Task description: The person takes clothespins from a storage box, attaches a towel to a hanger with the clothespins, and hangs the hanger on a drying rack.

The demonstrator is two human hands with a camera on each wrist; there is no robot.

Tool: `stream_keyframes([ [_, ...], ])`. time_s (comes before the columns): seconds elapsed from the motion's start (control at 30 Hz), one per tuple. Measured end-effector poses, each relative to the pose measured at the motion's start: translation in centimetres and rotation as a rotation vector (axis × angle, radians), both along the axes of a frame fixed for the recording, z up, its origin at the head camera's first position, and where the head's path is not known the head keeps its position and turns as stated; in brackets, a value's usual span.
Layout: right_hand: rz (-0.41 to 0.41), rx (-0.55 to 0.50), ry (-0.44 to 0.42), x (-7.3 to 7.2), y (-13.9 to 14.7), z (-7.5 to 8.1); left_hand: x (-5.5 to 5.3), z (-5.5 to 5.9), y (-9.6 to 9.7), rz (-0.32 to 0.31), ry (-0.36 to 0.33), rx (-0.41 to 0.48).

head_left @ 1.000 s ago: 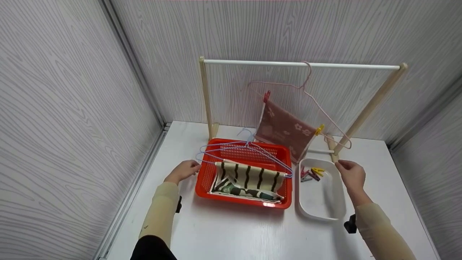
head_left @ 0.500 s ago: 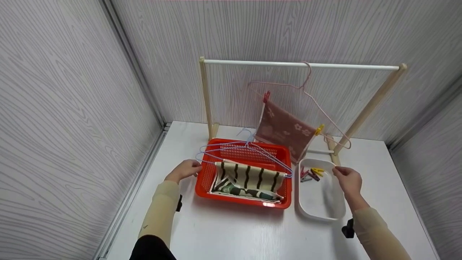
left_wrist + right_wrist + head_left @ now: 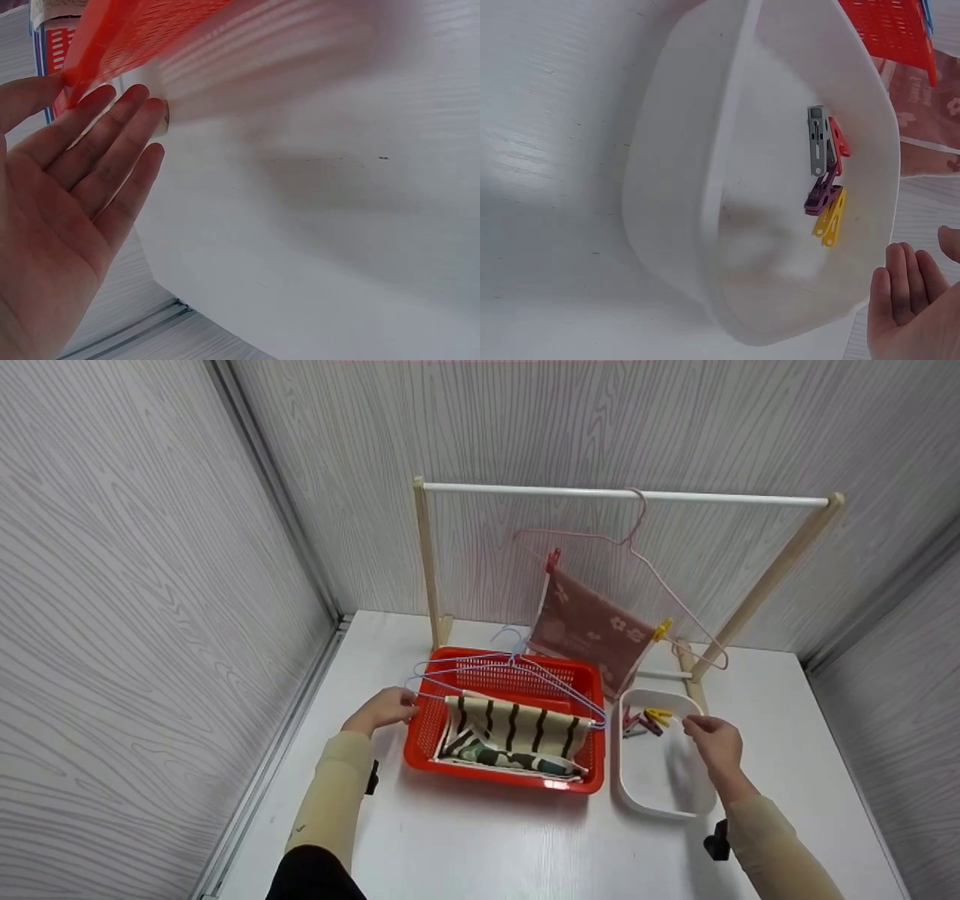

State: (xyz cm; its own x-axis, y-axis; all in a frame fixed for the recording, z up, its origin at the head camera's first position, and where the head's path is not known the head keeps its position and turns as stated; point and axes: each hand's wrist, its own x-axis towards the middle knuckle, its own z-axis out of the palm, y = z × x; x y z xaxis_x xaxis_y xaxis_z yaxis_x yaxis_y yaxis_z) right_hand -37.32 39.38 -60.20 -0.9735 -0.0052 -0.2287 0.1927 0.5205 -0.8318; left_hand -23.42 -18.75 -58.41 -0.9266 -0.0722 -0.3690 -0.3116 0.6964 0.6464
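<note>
My left hand (image 3: pixel 381 710) is at the left rim of a red plastic basket (image 3: pixel 504 785). In the left wrist view its fingers are nearly straight, with the thumb tip at the basket's edge. Inside the basket lies cream cloth with dark stripes (image 3: pixel 517 725) on blue hangers (image 3: pixel 551 679), with camouflage cloth (image 3: pixel 495 754) below. My right hand (image 3: pixel 716 746) hovers over the right rim of a white tub (image 3: pixel 660 780); its fingers are extended and hold nothing. Several clothespins lie in the tub, among them a grey one (image 3: pixel 817 142), a purple one (image 3: pixel 823 195) and a yellow one (image 3: pixel 834 221).
Behind stands a drying rack (image 3: pixel 525 490) with wooden legs. A pink hanger (image 3: pixel 592 535) hooks over its bar. A pink flowered cloth (image 3: pixel 589 626) hangs there, fixed by a red clothespin (image 3: pixel 553 559) and a yellow clothespin (image 3: pixel 662 630). Panel walls surround the white table (image 3: pixel 480 847).
My right hand has moved slightly left and toward me, over the tub's right rim. The left hand stays at the basket; basket, tub and hanging cloth keep their places.
</note>
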Motion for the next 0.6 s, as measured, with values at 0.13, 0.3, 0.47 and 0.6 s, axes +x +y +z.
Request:
stream_keyframes([
  [0.13,0.010,0.001,-0.027,0.1,-0.2,-0.2,0.1,-0.2,0.2,0.029,-0.020,0.036],
  [0.3,0.023,-0.037,-0.034,0.1,-0.5,-0.6,0.5,-0.5,0.3,0.054,-0.032,0.103],
  [0.47,0.014,-0.110,-0.056,0.1,-1.0,-1.3,0.6,-0.7,0.0,0.066,-0.048,0.148],
  [0.6,0.012,-0.180,-0.076,0.4,-1.4,-2.2,0.6,-0.5,-0.5,0.067,-0.081,0.186],
])
